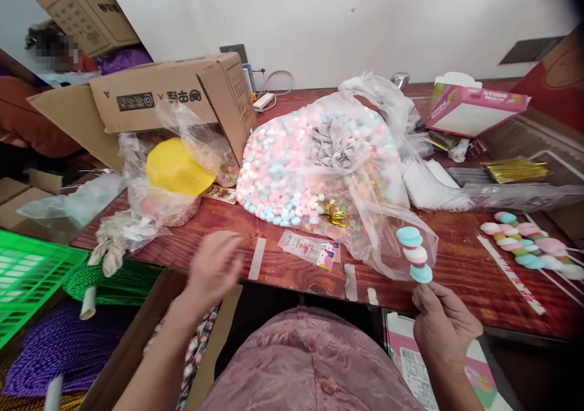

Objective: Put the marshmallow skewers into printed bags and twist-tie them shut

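Observation:
In the head view my right hand point(440, 317) pinches the lower end of a candy skewer point(415, 254), held upright at the table's front edge. Blue, white and pink marshmallow-like pieces are stacked on it. My left hand point(216, 265), blurred by motion, hovers over the front edge with its fingers loosely stretched and nothing seen in them. Behind both hands lies a large clear bag of pink, blue and white candies point(274, 180). Printed clear wrappers point(305, 247) lie in front of the bag. Several finished skewers point(531, 241) rest at the right.
An open cardboard box point(173, 89) stands at the back left, with a yellow bowl-like piece point(177, 168) in plastic before it. Gold twist ties point(515, 171) and a pink-white box point(477, 110) are at the right. A green basket point(31, 277) sits lower left.

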The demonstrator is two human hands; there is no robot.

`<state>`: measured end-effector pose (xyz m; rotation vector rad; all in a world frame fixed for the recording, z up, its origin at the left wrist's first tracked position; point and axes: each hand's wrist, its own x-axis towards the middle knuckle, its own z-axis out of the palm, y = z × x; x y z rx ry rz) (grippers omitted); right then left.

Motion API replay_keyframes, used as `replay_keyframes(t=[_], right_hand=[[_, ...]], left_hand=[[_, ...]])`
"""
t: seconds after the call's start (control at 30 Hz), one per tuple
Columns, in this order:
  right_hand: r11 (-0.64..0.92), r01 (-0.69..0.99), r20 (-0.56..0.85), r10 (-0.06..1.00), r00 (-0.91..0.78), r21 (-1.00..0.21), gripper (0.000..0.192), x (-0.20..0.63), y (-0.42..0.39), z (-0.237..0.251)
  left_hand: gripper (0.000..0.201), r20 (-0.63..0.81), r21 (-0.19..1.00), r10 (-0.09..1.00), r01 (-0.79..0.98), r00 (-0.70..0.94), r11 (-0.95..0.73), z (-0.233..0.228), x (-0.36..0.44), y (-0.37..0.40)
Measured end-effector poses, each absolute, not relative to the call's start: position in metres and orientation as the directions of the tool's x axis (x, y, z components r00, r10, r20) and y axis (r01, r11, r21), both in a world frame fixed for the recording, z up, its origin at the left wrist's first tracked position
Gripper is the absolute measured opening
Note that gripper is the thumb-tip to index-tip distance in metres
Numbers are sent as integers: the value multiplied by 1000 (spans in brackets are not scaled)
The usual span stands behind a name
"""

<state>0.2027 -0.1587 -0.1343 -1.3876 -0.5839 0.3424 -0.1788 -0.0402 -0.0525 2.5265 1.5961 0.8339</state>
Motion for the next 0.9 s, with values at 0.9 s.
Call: replay_keyframes(t=[0.9], right_hand=[[148, 227, 264, 705, 658, -962, 17, 214, -167, -141]], left_hand=[[32, -266, -130, 421, 400, 867, -907, -64, -20, -13]])
